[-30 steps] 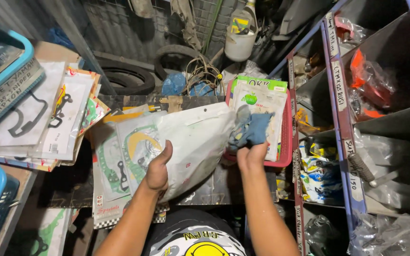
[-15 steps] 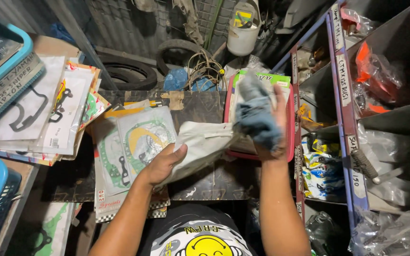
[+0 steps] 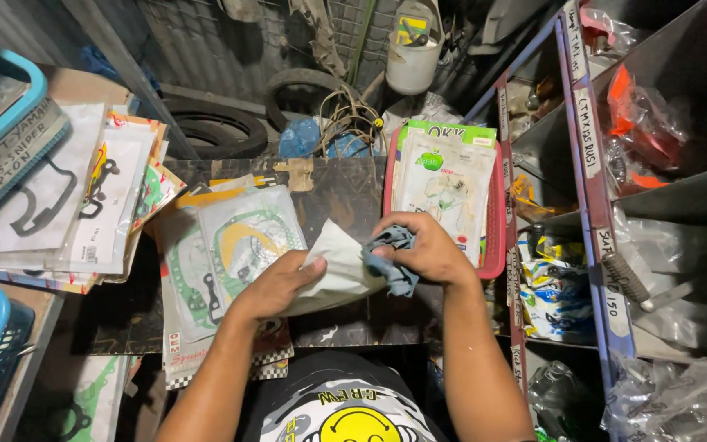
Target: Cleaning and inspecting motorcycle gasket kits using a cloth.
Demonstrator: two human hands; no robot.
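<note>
while my left hand (image 3: 276, 286) pinches the white packet (image 3: 339, 266) at its 9 o'clock edge, my right hand (image 3: 427, 250) is clenched around the blue rag (image 3: 393, 263), pressing it on the packet. gasket packs (image 3: 235, 250) lie at 9 o'clock; the red tray (image 3: 494, 225) sits at 2.

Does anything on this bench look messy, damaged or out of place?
Mostly clutter. The gasket packets beside the left hand lie askew and overhang the worktop. The white packet looks crumpled where the right hand presses a blue rag on it. Nothing spilled.
</note>
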